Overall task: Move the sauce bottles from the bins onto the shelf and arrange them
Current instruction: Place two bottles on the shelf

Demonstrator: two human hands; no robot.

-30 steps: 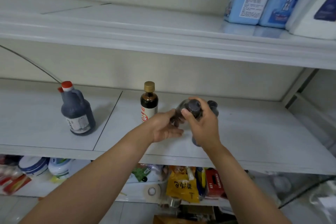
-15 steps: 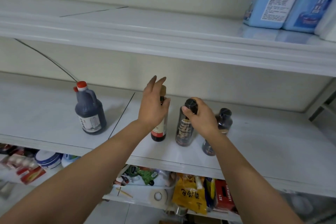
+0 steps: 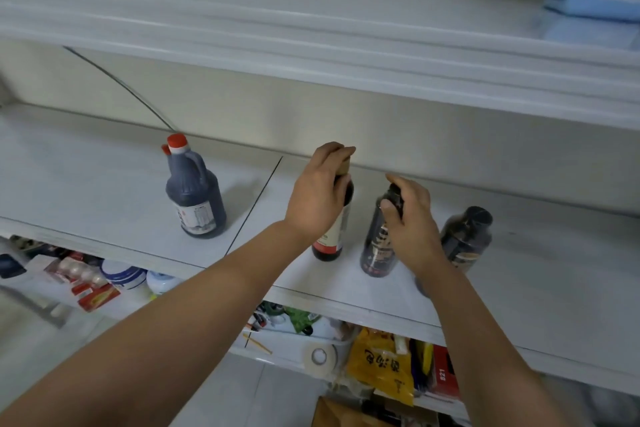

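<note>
- Head view: your left hand [image 3: 318,196] is curled round the neck and cap of the gold-capped bottle [image 3: 336,237], which stands upright on the shelf [image 3: 540,274]; your right hand [image 3: 412,218] pinches the black cap of the middle bottle [image 3: 377,248], thumb on the near side, fingers over the top; neither hand is free.
- Where the bottles are: four stand on the shelf; the red-capped jug [image 3: 195,201] is well apart to the left, beyond the seam [image 3: 256,204]; the gold-capped bottle and the middle bottle stand near each other with a gap between; the wide dark bottle [image 3: 467,236] stands just right of your right wrist, partly hidden by it.
- Step in hand, as I judge it: the arranging, not the carrying; both gripped bottles appear to rest on their bases, and you look to be setting their spacing or their facing.
- The next move calls for small slides rather than lifts, since a grip at the cap gives little control over the base of a tall narrow bottle; ease each into line, then let go one hand at a time and see that it stands.
- Mind the wide dark bottle beside your right forearm; a careless pull back could knock it.
- Nothing in view shows how many bottles are left to fetch; the clutter under the shelf, the yellow packet [image 3: 381,367] among it, is too jumbled to read.
</note>
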